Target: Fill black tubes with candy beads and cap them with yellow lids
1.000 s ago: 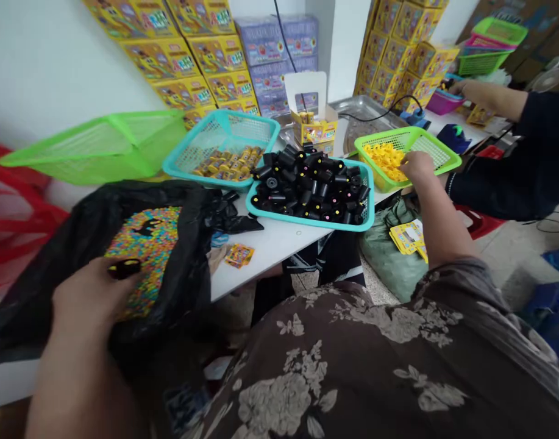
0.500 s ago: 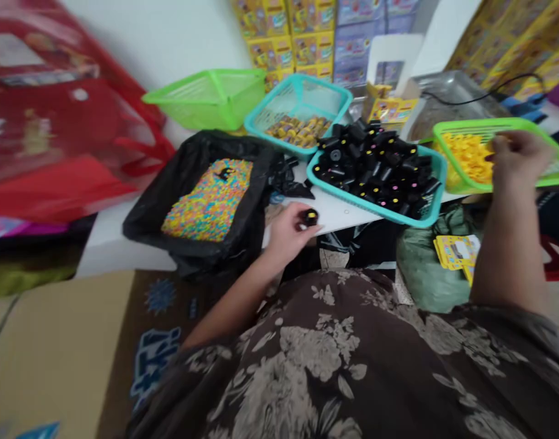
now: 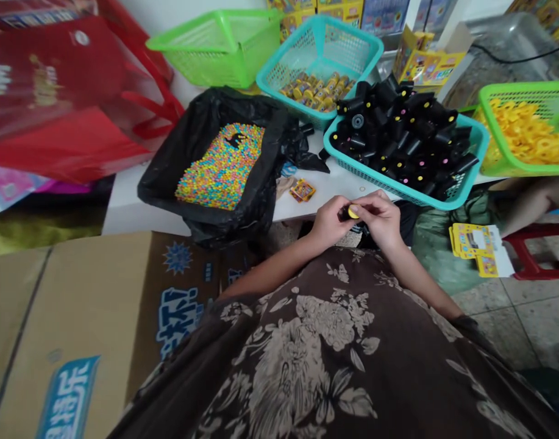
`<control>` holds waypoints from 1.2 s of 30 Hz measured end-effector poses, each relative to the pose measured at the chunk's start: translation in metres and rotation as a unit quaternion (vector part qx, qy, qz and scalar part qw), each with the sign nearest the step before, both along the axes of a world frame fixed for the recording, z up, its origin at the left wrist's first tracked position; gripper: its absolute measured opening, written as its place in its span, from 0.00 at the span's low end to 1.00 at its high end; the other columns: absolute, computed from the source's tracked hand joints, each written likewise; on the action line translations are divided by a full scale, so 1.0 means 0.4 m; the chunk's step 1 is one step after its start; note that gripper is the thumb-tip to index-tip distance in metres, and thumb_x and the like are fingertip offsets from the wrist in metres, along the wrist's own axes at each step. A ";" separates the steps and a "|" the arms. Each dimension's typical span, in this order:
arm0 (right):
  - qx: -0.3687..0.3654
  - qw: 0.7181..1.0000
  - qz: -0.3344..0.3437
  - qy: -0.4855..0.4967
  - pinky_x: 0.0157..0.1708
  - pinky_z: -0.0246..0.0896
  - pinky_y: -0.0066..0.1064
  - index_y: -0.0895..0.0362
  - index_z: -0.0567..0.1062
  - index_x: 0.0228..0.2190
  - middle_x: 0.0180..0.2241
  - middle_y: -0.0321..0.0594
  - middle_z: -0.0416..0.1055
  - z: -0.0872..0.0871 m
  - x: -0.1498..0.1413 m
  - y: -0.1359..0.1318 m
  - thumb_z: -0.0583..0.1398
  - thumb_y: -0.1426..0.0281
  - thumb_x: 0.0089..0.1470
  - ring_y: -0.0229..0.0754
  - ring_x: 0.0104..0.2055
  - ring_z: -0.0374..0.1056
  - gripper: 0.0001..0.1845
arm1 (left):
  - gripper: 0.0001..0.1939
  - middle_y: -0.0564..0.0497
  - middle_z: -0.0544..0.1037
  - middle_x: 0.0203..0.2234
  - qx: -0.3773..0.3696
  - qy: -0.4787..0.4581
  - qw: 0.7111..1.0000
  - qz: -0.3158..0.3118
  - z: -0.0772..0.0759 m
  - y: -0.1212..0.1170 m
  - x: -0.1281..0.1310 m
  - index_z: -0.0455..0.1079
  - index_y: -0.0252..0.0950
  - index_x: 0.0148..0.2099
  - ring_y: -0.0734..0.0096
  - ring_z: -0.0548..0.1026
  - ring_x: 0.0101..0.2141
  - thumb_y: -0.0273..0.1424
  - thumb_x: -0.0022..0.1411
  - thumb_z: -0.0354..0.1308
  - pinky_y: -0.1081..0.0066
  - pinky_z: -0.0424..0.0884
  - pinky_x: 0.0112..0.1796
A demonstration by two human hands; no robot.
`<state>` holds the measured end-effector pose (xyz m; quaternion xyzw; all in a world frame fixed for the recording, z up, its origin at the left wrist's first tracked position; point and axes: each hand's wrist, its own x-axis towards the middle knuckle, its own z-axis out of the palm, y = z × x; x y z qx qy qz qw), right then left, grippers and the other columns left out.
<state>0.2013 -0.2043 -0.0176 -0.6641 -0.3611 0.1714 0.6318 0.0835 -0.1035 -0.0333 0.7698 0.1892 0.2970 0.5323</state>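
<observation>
Close to my body, past the table's front edge, both hands meet around one small piece. My left hand (image 3: 329, 221) is closed around a small black plastic cylinder (image 3: 344, 213), mostly hidden by the fingers. With thumb and fingers, my right hand (image 3: 382, 221) grips a round yellow cap (image 3: 353, 211) at the cylinder's end; how firmly it sits there I cannot tell. Many similar black cylinders fill the turquoise basket (image 3: 398, 192) just beyond my hands. Yellow plastic pieces (image 3: 528, 134) lie in a green basket (image 3: 494, 137) at the right.
A black-lined container (image 3: 158, 183) of colourful little candies stands at the left. Behind it are a second turquoise basket (image 3: 272, 73) with small capped tubes and a green basket (image 3: 206, 58). A cardboard box (image 3: 91, 292) flanks me. Another person's leg (image 3: 530, 204) shows at right.
My right hand has come back from the green basket to my left hand, bringing a yellow cap against the black cylinder. My left hand has shifted right; the view has tilted down.
</observation>
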 end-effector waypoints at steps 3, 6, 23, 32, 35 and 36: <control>-0.019 0.998 -0.019 0.062 0.36 0.71 0.37 0.50 0.80 0.30 0.29 0.34 0.72 -0.022 -0.008 0.015 0.73 0.49 0.45 0.41 0.31 0.68 0.20 | 0.14 0.56 0.72 0.26 -0.038 -0.008 0.999 0.011 -0.012 0.000 -0.004 0.68 0.37 0.34 0.74 0.69 0.28 0.33 0.56 0.72 0.72 0.66 0.31; -0.070 0.983 0.012 0.168 0.24 0.63 0.31 0.51 0.78 0.28 0.27 0.33 0.73 -0.033 -0.019 0.026 0.73 0.49 0.42 0.38 0.26 0.64 0.22 | 0.15 0.56 0.73 0.26 -0.073 -0.013 0.997 0.022 -0.025 0.002 -0.011 0.68 0.37 0.35 0.73 0.70 0.29 0.32 0.53 0.73 0.72 0.67 0.32; -0.101 0.941 0.046 0.321 0.14 0.54 0.27 0.54 0.73 0.24 0.20 0.31 0.68 -0.012 -0.054 0.050 0.73 0.51 0.35 0.34 0.17 0.61 0.24 | 0.21 0.55 0.76 0.26 -0.161 -0.040 0.984 0.057 -0.076 0.003 -0.019 0.69 0.36 0.33 0.74 0.71 0.28 0.34 0.46 0.78 0.72 0.65 0.31; -0.133 0.962 0.049 0.234 0.16 0.57 0.29 0.55 0.78 0.31 0.20 0.33 0.71 -0.038 -0.054 0.045 0.69 0.43 0.43 0.39 0.19 0.67 0.28 | 0.16 0.59 0.70 0.24 -0.114 -0.013 0.992 0.058 -0.058 0.017 -0.015 0.66 0.37 0.30 0.75 0.67 0.27 0.28 0.47 0.73 0.72 0.63 0.31; -0.115 0.984 0.007 0.137 0.22 0.62 0.30 0.56 0.79 0.31 0.24 0.35 0.74 -0.046 -0.053 0.038 0.68 0.45 0.47 0.38 0.23 0.67 0.26 | 0.15 0.58 0.69 0.24 -0.061 0.008 0.995 0.073 -0.056 0.016 -0.018 0.65 0.37 0.29 0.74 0.68 0.28 0.27 0.49 0.71 0.71 0.63 0.32; -0.104 0.988 -0.005 0.114 0.24 0.64 0.30 0.56 0.79 0.30 0.25 0.36 0.75 -0.048 -0.052 0.036 0.68 0.47 0.48 0.38 0.25 0.68 0.24 | 0.15 0.58 0.69 0.24 -0.049 0.013 0.996 0.073 -0.056 0.015 -0.019 0.65 0.37 0.29 0.73 0.68 0.29 0.26 0.50 0.71 0.71 0.64 0.33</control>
